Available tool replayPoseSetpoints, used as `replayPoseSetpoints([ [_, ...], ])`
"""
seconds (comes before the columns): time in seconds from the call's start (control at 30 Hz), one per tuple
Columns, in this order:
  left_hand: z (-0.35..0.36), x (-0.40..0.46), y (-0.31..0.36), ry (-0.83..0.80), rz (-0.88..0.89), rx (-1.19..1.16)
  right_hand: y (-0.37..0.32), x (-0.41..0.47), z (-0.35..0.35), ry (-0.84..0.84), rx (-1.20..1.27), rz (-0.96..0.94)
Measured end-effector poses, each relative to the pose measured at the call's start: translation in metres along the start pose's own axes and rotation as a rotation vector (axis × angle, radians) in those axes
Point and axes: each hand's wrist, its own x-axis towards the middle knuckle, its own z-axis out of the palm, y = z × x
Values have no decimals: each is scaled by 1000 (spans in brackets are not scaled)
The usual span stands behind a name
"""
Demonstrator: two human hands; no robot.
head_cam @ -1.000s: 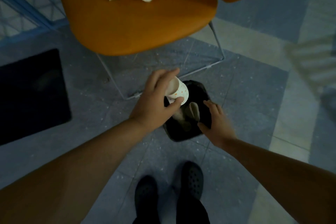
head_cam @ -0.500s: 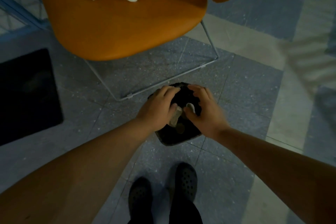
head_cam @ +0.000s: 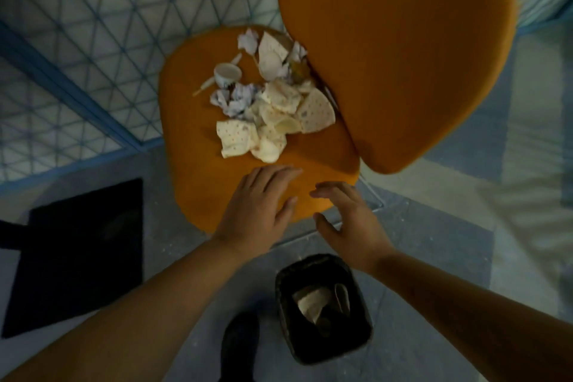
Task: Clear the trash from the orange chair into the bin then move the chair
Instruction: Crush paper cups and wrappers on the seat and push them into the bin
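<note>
Left hand [head_cam: 259, 208] held flat over front edge of orange chair [head_cam: 201, 170], fingers straight, nothing gripped. Right hand [head_cam: 348, 222] beside it, fingers loosely spread, nothing held. Trash [head_cam: 269, 112] piled on seat at 12 o'clock from hands. Bin [head_cam: 322, 307] set on floor at 6 o'clock.

A flat black rectangular mat [head_cam: 77, 254] lies on the grey speckled tiled floor [head_cam: 434, 257], just below a blue wire-mesh fence [head_cam: 93, 25].
</note>
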Motion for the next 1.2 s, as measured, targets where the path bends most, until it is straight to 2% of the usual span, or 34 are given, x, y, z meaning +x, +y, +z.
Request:
replayPoseSetpoints([
  [0.2, -28, 67, -58, 132, 24, 60, -6, 81, -1, 55, -53, -47],
  [0.4, -40, 133, -149, 211, -86, 46, -7, 174, 23, 103, -16, -90],
  [0.5, -43, 157, -198, 150, -215, 12, -6, 223, 37, 128, -23, -100],
  [0.63, -28, 173, -248, -59, -404, -28, -5, 278, 49, 70, -29, -71],
  [0.7, -20, 183, -270, -157, -488, -126, -2, 311, 57, 42, -33, -43],
  [0.77, -15, 187, -280, -212, -483, -187, -2, 336, 63, -35, -35, 49],
  [0.83, -11, 192, -289, -196, -442, -210, 1, 355, 69, -164, -76, 145],
  [0.97, -7, 202, -299, -214, -489, -228, 7, 368, 88, -377, -396, 93],
  [1.07, -7, 203, -307, -259, -494, -251, 5, 374, 101, -371, -613, -16],
  [1.2, -13, 204, -313, -271, -480, -267, 5, 385, 101, -400, -648, 22],
])
